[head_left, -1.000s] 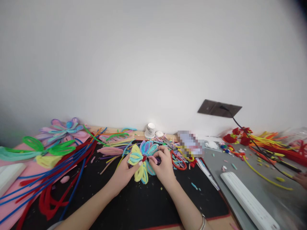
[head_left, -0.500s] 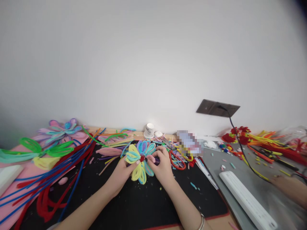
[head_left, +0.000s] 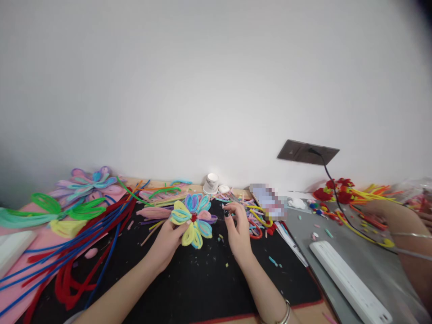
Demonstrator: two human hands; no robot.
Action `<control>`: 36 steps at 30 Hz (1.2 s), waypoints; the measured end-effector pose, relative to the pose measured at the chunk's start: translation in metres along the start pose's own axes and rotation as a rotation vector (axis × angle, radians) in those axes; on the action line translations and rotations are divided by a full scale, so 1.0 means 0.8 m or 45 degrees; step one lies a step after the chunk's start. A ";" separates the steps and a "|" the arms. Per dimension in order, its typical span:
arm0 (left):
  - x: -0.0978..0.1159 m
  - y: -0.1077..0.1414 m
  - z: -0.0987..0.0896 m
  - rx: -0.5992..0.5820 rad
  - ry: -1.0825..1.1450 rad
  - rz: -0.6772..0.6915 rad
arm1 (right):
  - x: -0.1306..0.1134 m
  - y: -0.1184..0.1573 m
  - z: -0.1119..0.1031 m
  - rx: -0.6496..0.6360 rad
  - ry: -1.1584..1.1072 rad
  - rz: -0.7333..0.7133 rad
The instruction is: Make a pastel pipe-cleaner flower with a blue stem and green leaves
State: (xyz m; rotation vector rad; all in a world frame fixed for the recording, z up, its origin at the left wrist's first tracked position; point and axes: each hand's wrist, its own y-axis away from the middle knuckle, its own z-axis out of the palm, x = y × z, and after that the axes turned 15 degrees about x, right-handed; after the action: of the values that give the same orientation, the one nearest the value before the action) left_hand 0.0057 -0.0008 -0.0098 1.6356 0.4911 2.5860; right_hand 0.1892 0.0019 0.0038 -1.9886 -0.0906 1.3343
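My left hand point(head_left: 168, 245) grips a pipe-cleaner flower point(head_left: 201, 230) by its left side, thumb in front. The flower has looped petals in yellow, turquoise, purple and pink round a small red centre, and it faces me above the black mat point(head_left: 202, 288). To its right, apart from it, is my right hand point(head_left: 239, 229). Its fingers are curved with a gap between thumb and fingers, and nothing shows in them. Behind the flower lie pink pipe cleaners point(head_left: 153, 213).
Blue pipe cleaners point(head_left: 84, 234) and a green looped piece point(head_left: 86, 208) lie at left. A paper cup point(head_left: 211, 183) stands by the wall. Right are a phone point(head_left: 268, 201), a white power strip point(head_left: 349, 281), a black cord point(head_left: 340, 211) and another person's arm point(head_left: 398, 225).
My right hand has let go of the flower and moved right. My left hand has shifted the flower slightly left and up. The other person's arm now reaches further in.
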 end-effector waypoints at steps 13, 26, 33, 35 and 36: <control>0.006 -0.002 -0.003 0.075 0.039 -0.022 | 0.008 -0.011 0.002 -0.064 -0.859 0.766; 0.004 -0.002 -0.003 0.060 -0.009 -0.020 | 0.022 -0.014 -0.002 -0.025 -0.558 0.824; 0.008 -0.001 -0.001 0.096 -0.025 -0.011 | 0.025 -0.011 -0.002 -0.172 -0.586 0.805; 0.010 0.001 0.000 0.110 -0.030 -0.008 | 0.024 -0.013 -0.003 -0.160 -0.810 0.916; 0.011 0.001 0.001 0.116 -0.032 -0.010 | 0.022 -0.014 -0.004 -0.149 -0.909 0.960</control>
State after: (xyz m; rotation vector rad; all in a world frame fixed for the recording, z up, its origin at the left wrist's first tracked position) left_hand 0.0025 0.0003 -0.0016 1.6876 0.6212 2.5703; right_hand 0.2036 0.0163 -0.0026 -1.5791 0.2843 2.5281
